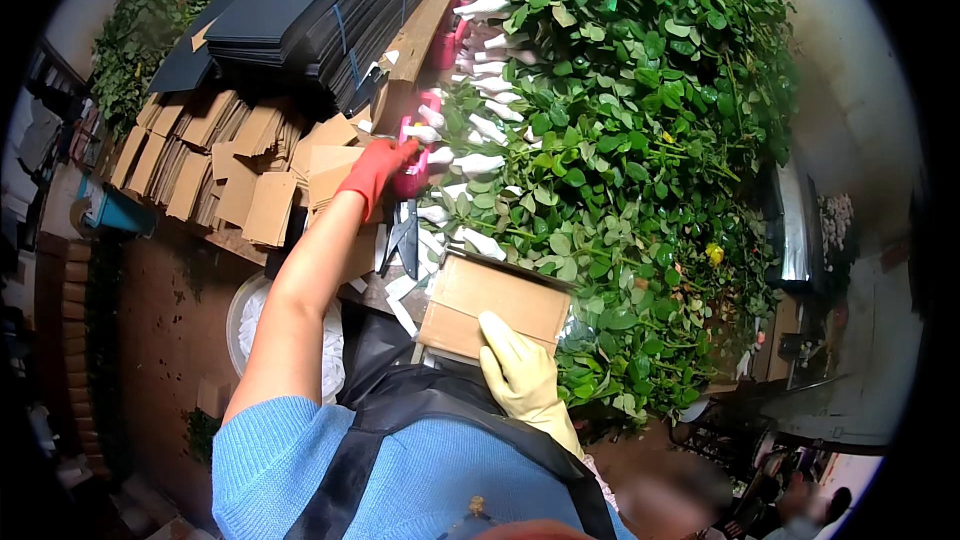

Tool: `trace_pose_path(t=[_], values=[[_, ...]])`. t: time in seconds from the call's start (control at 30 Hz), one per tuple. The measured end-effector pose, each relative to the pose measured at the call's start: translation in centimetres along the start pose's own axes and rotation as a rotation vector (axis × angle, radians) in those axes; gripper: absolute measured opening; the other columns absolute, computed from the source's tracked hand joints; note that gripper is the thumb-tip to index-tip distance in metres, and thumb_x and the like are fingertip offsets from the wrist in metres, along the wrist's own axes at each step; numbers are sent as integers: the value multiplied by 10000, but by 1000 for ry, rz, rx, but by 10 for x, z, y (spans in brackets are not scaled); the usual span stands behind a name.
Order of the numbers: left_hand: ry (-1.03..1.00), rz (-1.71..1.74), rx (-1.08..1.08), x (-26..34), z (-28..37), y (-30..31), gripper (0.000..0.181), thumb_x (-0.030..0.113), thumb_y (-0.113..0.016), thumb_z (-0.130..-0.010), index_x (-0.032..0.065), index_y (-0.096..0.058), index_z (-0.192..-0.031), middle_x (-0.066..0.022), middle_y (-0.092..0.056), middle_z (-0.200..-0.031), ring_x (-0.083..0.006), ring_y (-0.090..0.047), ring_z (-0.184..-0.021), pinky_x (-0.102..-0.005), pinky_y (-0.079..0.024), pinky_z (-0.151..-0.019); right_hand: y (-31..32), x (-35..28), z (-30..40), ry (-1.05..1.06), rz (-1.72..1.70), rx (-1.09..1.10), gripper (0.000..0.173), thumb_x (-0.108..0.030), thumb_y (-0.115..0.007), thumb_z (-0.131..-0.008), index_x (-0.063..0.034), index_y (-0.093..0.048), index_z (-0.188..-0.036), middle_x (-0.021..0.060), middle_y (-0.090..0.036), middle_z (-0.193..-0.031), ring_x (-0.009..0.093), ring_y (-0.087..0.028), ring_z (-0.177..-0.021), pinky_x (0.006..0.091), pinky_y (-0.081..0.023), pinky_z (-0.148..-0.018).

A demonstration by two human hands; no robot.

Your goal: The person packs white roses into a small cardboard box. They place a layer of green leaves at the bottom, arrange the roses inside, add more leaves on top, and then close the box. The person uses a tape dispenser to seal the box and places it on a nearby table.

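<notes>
My left hand, in a red rubber glove, reaches to a pink plastic basket. Its fingertips are at the basket's rim, and whether they pinch anything is hidden. My right hand, in a pale yellow glove, lies on a brown cardboard piece in front of my apron, fingers extended over its near edge. A dark plier-like tool sits between the basket and the cardboard, among white paper strips. Beside the basket lie flower heads in white net sleeves.
Leafy green stems are heaped along the right. Folded brown cardboard pieces and a strapped stack of dark sheets occupy the left of the wooden table. A tub of white scraps stands below. Another person is at lower right.
</notes>
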State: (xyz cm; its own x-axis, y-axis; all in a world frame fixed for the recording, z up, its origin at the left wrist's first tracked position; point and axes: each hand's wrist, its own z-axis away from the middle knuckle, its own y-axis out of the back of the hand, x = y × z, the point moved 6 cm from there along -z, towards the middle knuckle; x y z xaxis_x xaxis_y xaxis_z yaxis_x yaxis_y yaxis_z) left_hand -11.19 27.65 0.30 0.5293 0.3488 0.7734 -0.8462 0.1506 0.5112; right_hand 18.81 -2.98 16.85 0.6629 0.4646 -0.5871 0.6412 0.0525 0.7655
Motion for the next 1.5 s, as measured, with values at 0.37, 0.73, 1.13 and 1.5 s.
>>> trace_pose_path(t=[0.37, 0.73, 1.13, 1.5], values=[[-149, -258, -6, -5, 63, -4, 510, 465, -520, -1039, 19, -721, -1181, -221, -758, -1046, -418, -716, -1002, -474, -539, -930, 1, 2, -1, -22, -17, 20, 371, -110, -670, -963, 9, -677, -1314, 190, -720, -1272, 349, -740, -1031, 395, -598, -894], [-287, -387, -233, 95, 173, 0, 428, 433, -546, -1052, 53, -744, -1066, -205, -755, -1085, -385, -710, -1033, -455, -542, -892, 5, 10, 3, -169, -245, 81, 399, -69, -646, -986, 53, -627, -1365, 253, -716, -1248, 378, -727, -1110, 399, -577, -965], [-222, -683, -508, 62, 273, -57, 527, 591, -621, -961, 95, -771, -870, -146, -715, -713, -376, -728, -780, -491, -559, -712, 2, 22, 17, -375, -614, 150, 481, -37, -584, -1039, 37, -507, -1509, 220, -669, -1383, 260, -695, -1223, 359, -544, -1050], [-314, -191, 293, 27, 103, 22, 446, 400, -727, -947, 44, -730, -1215, -125, -732, -1011, -220, -695, -897, -374, -540, -834, -7, 23, -28, -594, -433, -98, 522, -262, -554, -1066, -135, -487, -1568, 124, -739, -1306, 171, -765, -996, 308, -586, -885]])
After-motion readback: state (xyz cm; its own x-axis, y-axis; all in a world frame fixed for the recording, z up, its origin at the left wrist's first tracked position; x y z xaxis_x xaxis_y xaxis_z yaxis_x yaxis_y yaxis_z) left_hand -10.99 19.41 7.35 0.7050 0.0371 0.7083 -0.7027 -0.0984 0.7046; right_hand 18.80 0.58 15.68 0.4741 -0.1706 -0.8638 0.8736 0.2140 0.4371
